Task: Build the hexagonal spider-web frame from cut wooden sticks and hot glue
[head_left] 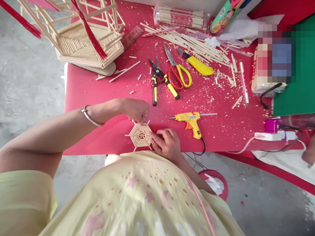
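The stick web [141, 135] lies on the red table [85, 87], close to its near edge, between the two hands. The left hand [136, 110] bends its fingers together at the web's top edge; whether that grip pinches a stick is hidden. The right hand [168, 143] touches the web's right side with its fingertips — a steadying touch, by the look of it — though whether they clamp it cannot be told. Uneven pressure from either hand could shift or snap a thin stick. The glue gun [191, 122] lies near the right hand, nozzle toward the left; if hot, it could burn a carelessly sweeping hand. Its cord [204, 144] droops at the table's edge, so a snag could drag the gun off.
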`<state>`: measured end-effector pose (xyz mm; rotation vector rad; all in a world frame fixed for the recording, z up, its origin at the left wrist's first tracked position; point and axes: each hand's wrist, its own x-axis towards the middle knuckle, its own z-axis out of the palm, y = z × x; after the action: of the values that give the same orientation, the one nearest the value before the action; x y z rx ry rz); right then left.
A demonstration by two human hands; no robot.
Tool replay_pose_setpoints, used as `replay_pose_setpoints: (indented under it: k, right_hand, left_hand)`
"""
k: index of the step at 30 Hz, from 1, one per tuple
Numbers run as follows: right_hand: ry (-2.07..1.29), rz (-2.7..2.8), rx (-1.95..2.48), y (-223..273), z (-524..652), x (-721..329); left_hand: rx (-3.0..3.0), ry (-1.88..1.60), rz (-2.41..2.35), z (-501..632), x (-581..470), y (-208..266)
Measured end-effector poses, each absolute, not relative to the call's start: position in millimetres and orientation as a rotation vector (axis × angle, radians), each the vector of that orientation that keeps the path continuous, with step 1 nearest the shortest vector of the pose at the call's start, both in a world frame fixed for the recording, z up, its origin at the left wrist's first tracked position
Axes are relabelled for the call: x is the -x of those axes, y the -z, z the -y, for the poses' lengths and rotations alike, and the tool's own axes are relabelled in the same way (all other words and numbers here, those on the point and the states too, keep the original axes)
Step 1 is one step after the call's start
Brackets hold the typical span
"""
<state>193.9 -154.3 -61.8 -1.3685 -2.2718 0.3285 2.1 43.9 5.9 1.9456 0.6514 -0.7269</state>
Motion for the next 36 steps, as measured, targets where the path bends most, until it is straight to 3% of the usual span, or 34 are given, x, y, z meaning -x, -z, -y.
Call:
replay_pose_setpoints:
  k: [36]
  right_hand:
    - [-0.307, 2.263, 1.347, 63.0, 154.7, -193.3]
  left_hand:
    - [-1.936, 0.700, -0.649, -40.9, 4.6, -2.4]
